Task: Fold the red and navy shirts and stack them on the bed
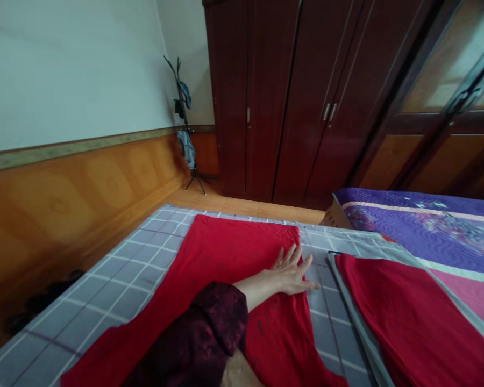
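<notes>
A red shirt (226, 242) lies spread on the grey checked bed cover (141, 263), with its straight edge at the far side and parts reaching out toward the lower left and lower right. My left hand (292, 273) rests flat on the shirt's right edge, fingers spread, its thumb side over the bed cover. The dark maroon sleeve of that arm crosses the near part of the shirt. Low in the view, partly under this sleeve, a bit of my right hand (239, 371) shows; its fingers are hidden.
To the right lies folded red clothing (411, 312) on a grey piece (358, 317). Beyond it is a second bed with a purple flowered cover (419, 220). A coat stand (183, 107) stands in the corner beside a dark red wardrobe (266, 97).
</notes>
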Demonstrator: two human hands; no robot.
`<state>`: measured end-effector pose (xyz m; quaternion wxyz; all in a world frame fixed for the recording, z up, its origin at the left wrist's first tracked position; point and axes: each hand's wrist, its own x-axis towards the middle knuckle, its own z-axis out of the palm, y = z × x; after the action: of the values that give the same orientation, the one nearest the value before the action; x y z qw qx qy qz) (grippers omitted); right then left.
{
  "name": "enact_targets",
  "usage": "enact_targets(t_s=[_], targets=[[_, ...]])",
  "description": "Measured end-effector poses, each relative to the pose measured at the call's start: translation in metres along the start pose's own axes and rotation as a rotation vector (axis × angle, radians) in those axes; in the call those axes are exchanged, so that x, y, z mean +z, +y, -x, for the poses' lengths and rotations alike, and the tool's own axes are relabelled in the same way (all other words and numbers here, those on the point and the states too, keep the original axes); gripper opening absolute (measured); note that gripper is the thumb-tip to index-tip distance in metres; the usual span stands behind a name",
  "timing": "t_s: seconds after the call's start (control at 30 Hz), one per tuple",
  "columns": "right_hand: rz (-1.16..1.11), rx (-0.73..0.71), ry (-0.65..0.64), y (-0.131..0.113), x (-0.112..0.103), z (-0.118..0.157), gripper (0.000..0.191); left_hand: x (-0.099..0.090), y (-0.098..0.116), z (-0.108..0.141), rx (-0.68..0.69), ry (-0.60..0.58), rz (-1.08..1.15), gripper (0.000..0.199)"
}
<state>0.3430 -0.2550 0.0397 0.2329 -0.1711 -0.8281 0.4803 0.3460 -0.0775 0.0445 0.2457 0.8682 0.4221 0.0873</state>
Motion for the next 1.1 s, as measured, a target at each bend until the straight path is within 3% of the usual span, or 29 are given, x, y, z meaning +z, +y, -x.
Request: enact_targets(t_s=[0.07, 0.17, 0.27, 0.33, 0.43, 0.57, 0.73, 0.93, 1.1], targets=[[0.03, -0.013, -0.045, 0.003, 0.002, -0.004, 0.029, -0.011, -0.014, 0.041, -0.013, -0.032, -0.011, 0.086], [0.071, -0.019, -0.087, 0.005, 0.006, -0.007, 0.032, -0.031, -0.055, 0.114, -0.131, -0.033, -0.123, 0.082], [0.165, 0.024, -0.112, -0.001, 0.005, -0.004, 0.04, -0.051, -0.108, 0.19, -0.476, 0.091, -0.275, 0.07], [0.248, 0.05, -0.136, -0.008, 0.003, -0.003, 0.043, -0.059, -0.137, 0.238, -0.624, 0.141, -0.283, 0.067], [0.352, 0.064, -0.171, -0.016, 0.001, -0.004, 0.041, -0.059, -0.154, 0.304, -0.761, 0.202, -0.272, 0.063], [0.485, 0.021, -0.191, -0.015, 0.004, -0.007, 0.037, -0.044, -0.136, 0.375, -0.829, 0.289, -0.227, 0.06], [0.581, -0.096, -0.141, -0.004, 0.009, -0.007, 0.03, -0.023, -0.093, 0.43, -0.792, 0.564, -0.152, 0.043], [0.67, -0.201, -0.051, -0.005, 0.016, -0.003, 0.031, -0.018, -0.06, 0.453, -0.892, 0.653, -0.028, 0.028], [0.779, -0.308, -0.072, -0.032, 0.023, 0.004, 0.029, -0.02, -0.07, 0.458, -0.923, 0.839, 0.286, 0.025]])
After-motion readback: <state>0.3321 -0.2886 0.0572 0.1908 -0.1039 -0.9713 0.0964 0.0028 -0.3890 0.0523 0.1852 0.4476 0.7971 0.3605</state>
